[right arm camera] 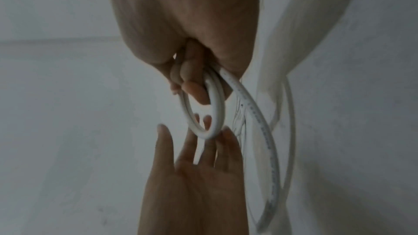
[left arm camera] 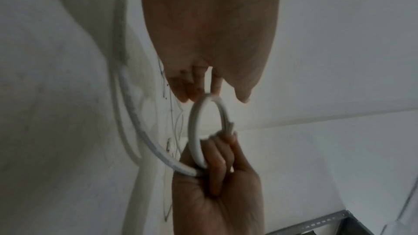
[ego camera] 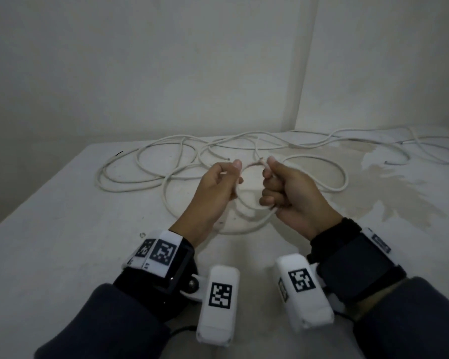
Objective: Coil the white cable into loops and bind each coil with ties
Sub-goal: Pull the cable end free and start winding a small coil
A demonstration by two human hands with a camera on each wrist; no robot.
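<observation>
R hand [ego camera: 290, 193] is fisted round the white cable [ego camera: 145, 161]: fingers [right arm camera: 192, 85] curled tight, thumb on top pinning the cut end, which pokes up just by the thumb tip. Inside that fist sits the small loop [left arm camera: 203, 128], one turn, maybe two strands side by side in the R wrist view; can't tell the count for sure. The loop stands roughly upright between both hands, with its plane facing the person and its opening running near-far.

L hand [ego camera: 218, 187] is at the loop's left edge. Its fingers [right arm camera: 224, 142] are near straight and relaxed, tips touching the outer curve, w/ a couple poking thru the ring. No real grip there, it's steadying only. So the loop lies to the right of the L fingertips and to the left of the R knuckles, hands close together, w/ the R hand doing the holding.

From the bottom of the R fist the cable drops to the table [ego camera: 49, 229], sweeps a wide arc near the person, then runs far into loose overlapping slack spread left and right across the far half. More slack trails off to the far right.

Judgement: early stage, most of the cable is uncoiled. The next turn has to come from the strand leaving the fist on the near side, so the L hand is the free one to fetch it. No ties visible anywhere.
</observation>
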